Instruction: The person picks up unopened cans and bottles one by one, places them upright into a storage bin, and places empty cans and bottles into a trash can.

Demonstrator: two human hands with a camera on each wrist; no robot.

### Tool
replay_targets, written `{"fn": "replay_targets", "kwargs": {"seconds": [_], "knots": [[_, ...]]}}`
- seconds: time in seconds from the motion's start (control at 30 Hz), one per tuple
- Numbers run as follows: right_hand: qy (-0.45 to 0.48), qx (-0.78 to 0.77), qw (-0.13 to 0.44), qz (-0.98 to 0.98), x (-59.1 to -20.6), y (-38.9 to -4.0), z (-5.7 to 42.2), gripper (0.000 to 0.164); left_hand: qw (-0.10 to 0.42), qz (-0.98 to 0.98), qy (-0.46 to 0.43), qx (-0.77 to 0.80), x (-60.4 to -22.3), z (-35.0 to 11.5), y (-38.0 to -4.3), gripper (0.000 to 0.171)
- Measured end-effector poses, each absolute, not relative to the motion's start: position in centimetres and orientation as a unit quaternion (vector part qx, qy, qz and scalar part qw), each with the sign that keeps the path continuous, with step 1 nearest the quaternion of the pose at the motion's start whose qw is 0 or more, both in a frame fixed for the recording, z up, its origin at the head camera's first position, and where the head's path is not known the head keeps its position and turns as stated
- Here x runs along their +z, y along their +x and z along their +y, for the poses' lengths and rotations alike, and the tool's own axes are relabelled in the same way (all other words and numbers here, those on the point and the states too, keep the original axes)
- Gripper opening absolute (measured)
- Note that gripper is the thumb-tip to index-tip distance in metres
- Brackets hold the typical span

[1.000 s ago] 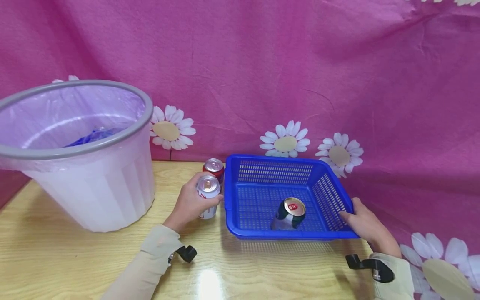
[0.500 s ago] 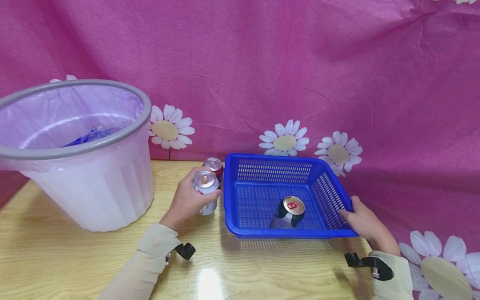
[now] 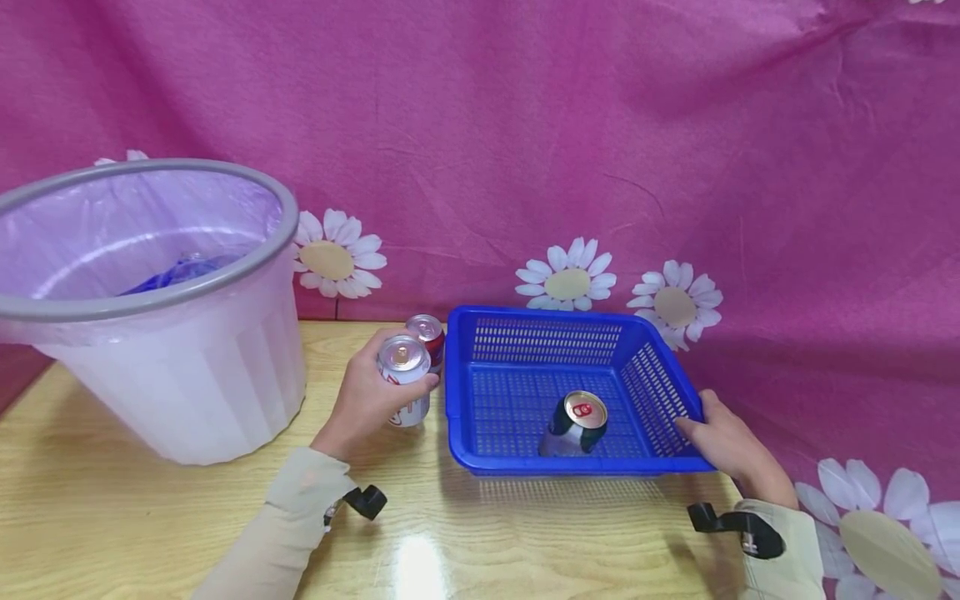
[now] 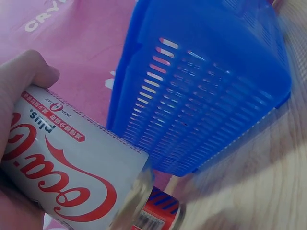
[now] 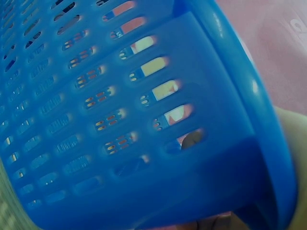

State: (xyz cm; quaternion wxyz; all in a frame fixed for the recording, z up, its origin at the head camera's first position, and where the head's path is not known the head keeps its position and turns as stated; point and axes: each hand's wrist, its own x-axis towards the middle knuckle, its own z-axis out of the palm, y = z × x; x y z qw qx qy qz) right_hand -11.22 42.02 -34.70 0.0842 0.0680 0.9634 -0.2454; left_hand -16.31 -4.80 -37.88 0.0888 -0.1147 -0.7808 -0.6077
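My left hand [image 3: 360,398] grips a white Coca-Cola can [image 3: 411,412] just left of the blue basket [image 3: 459,463], thumb and fingers round its upper part. Its red lettering shows large in the left wrist view, on the can [image 4: 76,163]. Close behind it stands a red can [image 3: 435,340], partly covered by the white one. My right hand [image 3: 738,450] holds the basket's right rim, thumb over the inside edge. In the right wrist view the slotted basket wall [image 5: 225,163] hides most of that hand. A dark green and silver can [image 3: 572,433] stands inside the basket.
A white bin [image 3: 202,392] with a grey rim and a clear liner stands at the left, something blue inside. Behind the wooden table [image 3: 150,517] hangs a pink cloth [image 3: 480,150] with daisies.
My left hand and the white Coca-Cola can have moved slightly left and toward the back, showing more of the red can. The right hand stays on the basket rim.
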Motion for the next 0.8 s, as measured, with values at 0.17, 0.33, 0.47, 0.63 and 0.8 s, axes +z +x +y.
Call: {"fn": "replay_targets", "kwargs": {"seconds": [0.17,0.33,0.47,0.63,0.8], "knots": [[0.067,-0.244,0.081,0.964,-34.7,-11.2,41.9,0.049,0.107,-0.769,-0.126,-0.617,-37.2,-4.9,-16.1,0.062],[0.069,-0.248,0.087,0.962,-34.4,-11.2,41.8,0.050,0.115,-0.767,-0.132,-0.617,-36.8,-4.9,-15.9,0.063],[0.069,-0.246,0.085,0.963,-34.4,-11.2,41.7,0.048,0.114,-0.767,-0.135,-0.616,-36.5,-4.9,-15.8,0.064],[0.069,-0.247,0.080,0.963,-34.4,-11.2,41.7,0.047,0.112,-0.765,-0.140,-0.618,-36.0,-4.8,-15.4,0.065],[0.071,-0.249,0.084,0.962,-34.5,-11.2,41.8,0.049,0.109,-0.760,-0.144,-0.624,-35.4,-4.8,-14.9,0.066]]}}
